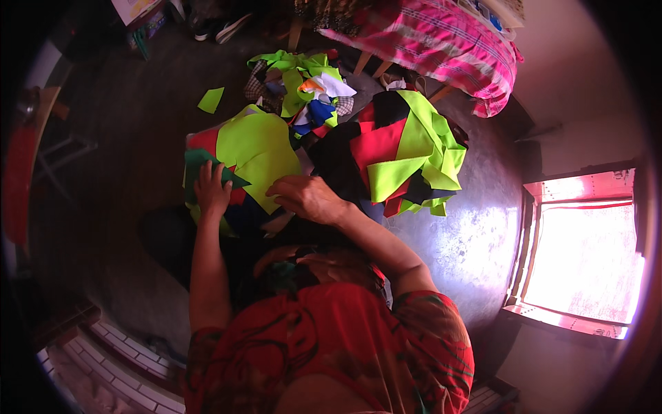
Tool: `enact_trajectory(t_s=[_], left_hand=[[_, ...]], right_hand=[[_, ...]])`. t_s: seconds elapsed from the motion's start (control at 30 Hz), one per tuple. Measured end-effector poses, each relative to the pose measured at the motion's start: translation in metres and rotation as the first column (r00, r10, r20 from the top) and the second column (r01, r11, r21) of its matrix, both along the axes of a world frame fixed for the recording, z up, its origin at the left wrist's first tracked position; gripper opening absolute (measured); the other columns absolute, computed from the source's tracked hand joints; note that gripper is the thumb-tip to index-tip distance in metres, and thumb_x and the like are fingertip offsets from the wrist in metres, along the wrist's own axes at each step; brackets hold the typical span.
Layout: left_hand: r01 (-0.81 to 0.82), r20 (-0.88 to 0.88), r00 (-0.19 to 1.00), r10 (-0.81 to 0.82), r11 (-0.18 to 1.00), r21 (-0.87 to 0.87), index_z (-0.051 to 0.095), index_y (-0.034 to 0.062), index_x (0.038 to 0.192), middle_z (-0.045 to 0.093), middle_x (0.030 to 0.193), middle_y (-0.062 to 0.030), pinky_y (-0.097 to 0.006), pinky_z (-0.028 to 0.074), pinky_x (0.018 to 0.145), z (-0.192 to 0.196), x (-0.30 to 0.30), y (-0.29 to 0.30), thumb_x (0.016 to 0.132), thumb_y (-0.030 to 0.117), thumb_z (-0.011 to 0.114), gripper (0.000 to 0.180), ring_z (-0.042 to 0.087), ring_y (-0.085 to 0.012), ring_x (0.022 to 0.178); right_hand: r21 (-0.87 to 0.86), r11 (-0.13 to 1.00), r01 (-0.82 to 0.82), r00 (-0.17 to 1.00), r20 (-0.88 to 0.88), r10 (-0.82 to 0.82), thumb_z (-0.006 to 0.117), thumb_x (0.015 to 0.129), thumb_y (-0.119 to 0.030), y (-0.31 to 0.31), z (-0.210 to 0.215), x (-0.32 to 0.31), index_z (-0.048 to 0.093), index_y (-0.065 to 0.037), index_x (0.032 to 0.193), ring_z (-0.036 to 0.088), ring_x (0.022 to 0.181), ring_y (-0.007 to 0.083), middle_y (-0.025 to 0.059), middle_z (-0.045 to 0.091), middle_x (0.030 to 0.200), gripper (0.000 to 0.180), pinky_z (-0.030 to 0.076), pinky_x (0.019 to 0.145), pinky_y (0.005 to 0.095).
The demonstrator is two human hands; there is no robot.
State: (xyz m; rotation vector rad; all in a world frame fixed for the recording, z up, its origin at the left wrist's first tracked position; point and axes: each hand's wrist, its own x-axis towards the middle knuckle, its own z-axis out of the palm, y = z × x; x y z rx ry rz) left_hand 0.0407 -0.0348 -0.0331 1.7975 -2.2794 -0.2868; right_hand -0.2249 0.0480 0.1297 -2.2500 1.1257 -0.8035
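1. Your left hand lies flat on a dark green fabric piece, fingers spread and pressed down on it, not pinching.
2. That dark green fabric piece sits at the left edge of the stack in front of you, partly overlapping a large neon yellow-green sheet and a strip of red cloth that shows beside it.
3. Your right hand rests on the lower right edge of the neon yellow-green sheet, fingers held close together and curled downward; you cannot tell from this view whether they pinch the edge or only press on it.
4. Both hands are near each other on the same stack, with the yellow-green sheet between them.
5. To the right of your right hand lies a heap of mixed scraps: red, black and neon yellow-green, folded over one another on the floor.
6. Further out, beyond the stack, is a smaller pile of offcuts in green, white, orange, blue and checked cloth.
7. A single small yellow-green scrap lies alone on the floor to the left of that pile.
8. A pink striped cloth drapes over furniture at the far right.
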Motion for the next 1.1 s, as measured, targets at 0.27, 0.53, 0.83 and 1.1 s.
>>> enact_trajectory(t_s=[0.27,0.53,0.83,1.1], left_hand=[[0.021,-0.054,0.998,-0.023,0.999,-0.049,0.045,0.02,0.132,0.031,0.147,-0.0102,-0.054,0.029,0.101,-0.006,0.001,0.002,0.082,0.025,0.067,0.055,0.027,-0.0306,0.137],[-0.001,-0.033,0.999,0.001,1.0,-0.012,0.045,0.0195,0.131,0.029,0.148,-0.0102,-0.056,0.025,0.104,0.003,-0.001,0.002,0.083,0.024,0.066,0.053,0.024,-0.0316,0.138],[-0.011,-0.054,0.998,0.011,1.0,0.0,0.046,0.0203,0.131,0.028,0.149,-0.0086,-0.056,0.025,0.105,0.005,-0.001,0.005,0.084,0.023,0.066,0.052,0.024,-0.0301,0.139],[-0.008,-0.081,0.997,0.011,1.0,0.029,0.045,0.0204,0.133,0.026,0.15,-0.0083,-0.056,0.024,0.105,0.003,-0.001,0.006,0.085,0.023,0.065,0.051,0.022,-0.0306,0.139]], right_hand=[[-0.064,0.823,0.564,0.822,0.141,-0.552,0.066,0.076,-0.001,0.016,0.049,-0.111,0.064,-0.007,0.1,0.064,0.083,0.0267,0.01,0.065,0.093,0.024,0.053,0.07,0.0347],[-0.345,0.409,0.845,0.304,-0.32,-0.897,0.072,0.075,-0.027,0.007,0.04,-0.258,0.052,-0.009,0.124,0.055,0.112,0.0312,0.014,0.057,0.121,0.056,0.043,0.091,0.0459],[-0.207,0.376,0.903,0.209,-0.554,-0.806,0.061,0.08,-0.043,-0.011,-0.006,-0.278,0.059,-0.015,0.121,0.06,0.105,0.029,0.0118,0.064,0.115,0.05,0.042,0.09,0.0477],[-0.262,0.204,0.943,0.116,-0.316,-0.942,0.052,0.087,-0.039,-0.019,0.003,-0.281,0.067,-0.016,0.098,0.062,0.086,0.0404,0.0193,0.065,0.09,0.03,0.048,0.072,0.0495]])
